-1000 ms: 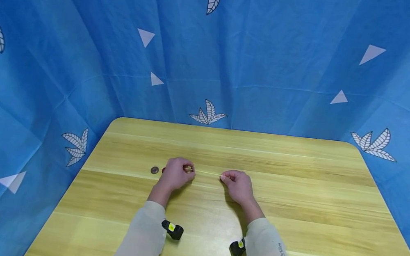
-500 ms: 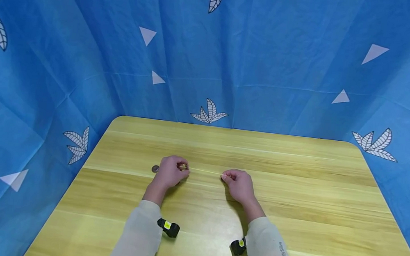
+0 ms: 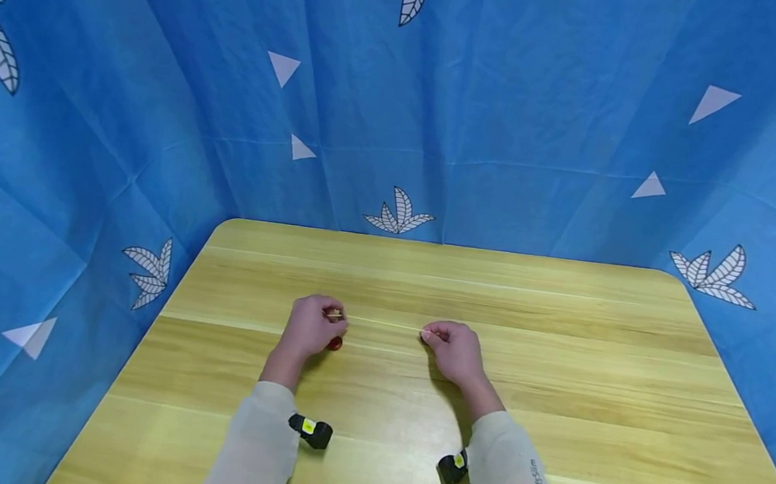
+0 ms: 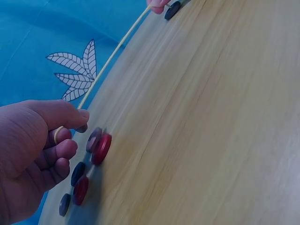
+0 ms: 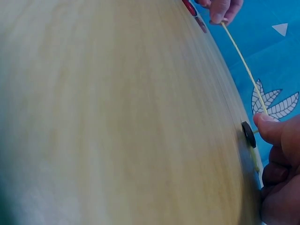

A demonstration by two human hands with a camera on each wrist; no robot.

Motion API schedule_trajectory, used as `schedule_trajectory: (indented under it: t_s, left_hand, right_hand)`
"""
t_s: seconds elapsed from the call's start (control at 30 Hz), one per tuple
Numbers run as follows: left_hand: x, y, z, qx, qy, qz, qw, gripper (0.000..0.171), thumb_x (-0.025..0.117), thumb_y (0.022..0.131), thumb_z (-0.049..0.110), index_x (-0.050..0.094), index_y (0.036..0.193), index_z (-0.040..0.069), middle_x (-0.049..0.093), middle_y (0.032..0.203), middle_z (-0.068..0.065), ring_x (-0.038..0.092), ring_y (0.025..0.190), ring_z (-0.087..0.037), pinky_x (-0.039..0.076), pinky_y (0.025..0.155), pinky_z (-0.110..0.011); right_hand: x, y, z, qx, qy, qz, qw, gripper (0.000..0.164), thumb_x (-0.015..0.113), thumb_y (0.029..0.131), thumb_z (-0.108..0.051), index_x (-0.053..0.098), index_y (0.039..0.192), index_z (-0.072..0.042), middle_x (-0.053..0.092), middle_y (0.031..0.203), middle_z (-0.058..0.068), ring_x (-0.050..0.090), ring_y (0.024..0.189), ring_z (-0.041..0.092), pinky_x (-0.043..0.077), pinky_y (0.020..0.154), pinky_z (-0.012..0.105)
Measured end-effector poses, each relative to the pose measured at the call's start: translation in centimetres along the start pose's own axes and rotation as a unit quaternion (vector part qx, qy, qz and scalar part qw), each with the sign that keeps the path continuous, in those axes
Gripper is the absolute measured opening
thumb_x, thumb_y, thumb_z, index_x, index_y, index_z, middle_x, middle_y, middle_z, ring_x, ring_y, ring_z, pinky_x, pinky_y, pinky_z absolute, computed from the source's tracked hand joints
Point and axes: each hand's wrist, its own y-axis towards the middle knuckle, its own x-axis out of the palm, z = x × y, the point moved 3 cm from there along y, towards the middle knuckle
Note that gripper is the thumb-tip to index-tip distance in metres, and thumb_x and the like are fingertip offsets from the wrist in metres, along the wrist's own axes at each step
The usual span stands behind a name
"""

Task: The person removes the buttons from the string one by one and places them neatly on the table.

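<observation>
A thin yellow string [image 3: 380, 321] stretches straight between the hands above the table. My left hand [image 3: 312, 327] pinches its left end, and a bit of string [image 4: 58, 135] loops by the curled fingers. A dark rounded piece [image 4: 82, 128] shows at the left fingertips. My right hand [image 3: 455, 350] pinches the other end. Just beside the right fingertips is a dark button [image 5: 248, 134], with a short string tail [image 5: 254, 159] below it. Under the left hand several buttons lie on the table, among them a red button [image 4: 101, 149], a purplish button [image 4: 93, 139] and a dark blue button [image 4: 78, 173].
The wooden table [image 3: 557, 383] spreads out around both hands. A blue curtain [image 3: 512, 114] with leaf and triangle prints hangs behind it and at the sides. Small black cameras [image 3: 310, 430] sit on both sleeves.
My left hand has moved left, so more string shows between the hands. A red button now shows beside it, and the dark button farther left is covered. The right hand stays nearly still.
</observation>
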Motion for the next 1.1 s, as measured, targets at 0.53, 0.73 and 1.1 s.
schedule_trajectory:
  t_s: [0.53, 0.73, 1.1]
  left_hand:
    - [-1.5, -0.6, -1.3, -0.009, 0.008, 0.019, 0.9997, 0.021, 0.086, 0.081, 0.020, 0.072, 0.088, 0.006, 0.057, 0.071, -0.002, 0.052, 0.066, -0.018, 0.045, 0.061, -0.033]
    - [-2.1, -0.7, -1.4, -0.002, 0.016, 0.034, 0.9993, 0.013, 0.081, 0.082, 0.005, 0.074, 0.092, 0.002, 0.059, 0.072, 0.000, 0.055, 0.066, -0.016, 0.049, 0.065, -0.034]
    - [-2.8, -1.1, -2.3, -0.025, 0.012, 0.033, 0.9991, 0.018, 0.080, 0.083, 0.006, 0.074, 0.098, 0.000, 0.060, 0.074, -0.001, 0.057, 0.068, -0.016, 0.052, 0.071, -0.038]
  right_hand:
    - [0.0, 0.0, 0.0, -0.001, 0.003, 0.000, 1.000, 0.009, 0.071, 0.094, -0.013, 0.077, 0.090, -0.009, 0.066, 0.073, -0.004, 0.053, 0.069, 0.017, 0.045, 0.071, 0.036]
    - [0.1, 0.0, 0.0, -0.002, 0.001, 0.003, 1.000, 0.009, 0.071, 0.094, -0.013, 0.078, 0.090, -0.009, 0.067, 0.074, -0.004, 0.053, 0.069, 0.017, 0.045, 0.071, 0.036]
    - [0.1, -0.1, -0.1, -0.001, 0.000, 0.002, 1.000, 0.009, 0.070, 0.094, -0.013, 0.077, 0.090, -0.009, 0.066, 0.072, -0.004, 0.053, 0.067, 0.017, 0.045, 0.070, 0.036]
